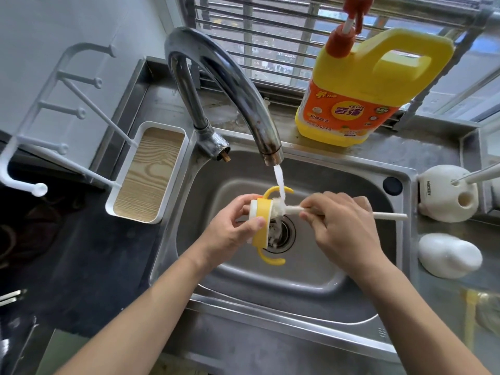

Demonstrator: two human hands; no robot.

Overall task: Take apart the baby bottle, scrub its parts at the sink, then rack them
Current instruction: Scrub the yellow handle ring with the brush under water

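Observation:
Over the steel sink (pixel 311 272), my left hand (pixel 230 234) grips the yellow bottle collar (pixel 261 226), a ring with two curved handles and a white part on its left side. My right hand (pixel 343 226) pinches the white handle of a bottle brush (pixel 389 216). The brush's bristle head is pushed into the collar's opening. Water runs from the chrome faucet (pixel 230 87) onto the brush head and collar, above the drain.
A white drying rack (pixel 54 123) with pegs and a wood-grain tray stands left of the sink. A yellow detergent jug (pixel 362 93) sits on the ledge behind. A cream holder (pixel 446 193) and a white rounded object (pixel 449 258) lie on the right counter.

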